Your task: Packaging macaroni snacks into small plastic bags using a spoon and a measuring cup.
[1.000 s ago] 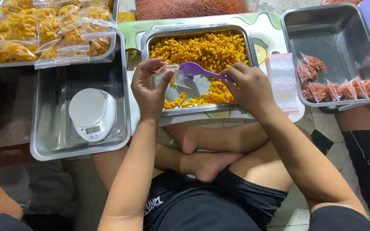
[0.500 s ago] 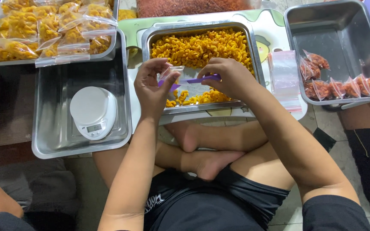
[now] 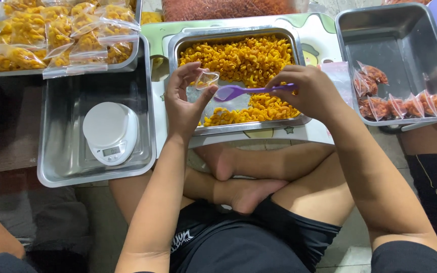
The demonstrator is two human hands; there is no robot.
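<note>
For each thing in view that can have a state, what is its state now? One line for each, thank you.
Left hand: holds a small clear bag, mouth open.
Right hand: grips a purple spoon, bowl empty at the bag.
Middle tray: partly full of yellow macaroni snacks, bare patch in front.
Kitchen scale: nothing on it.
Right tray: few red snack bags.

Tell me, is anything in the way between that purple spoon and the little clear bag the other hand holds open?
Nothing visible. The purple spoon in the right hand points its bowl toward the small clear bag in the left hand, with only open space above the tray between them.
</note>
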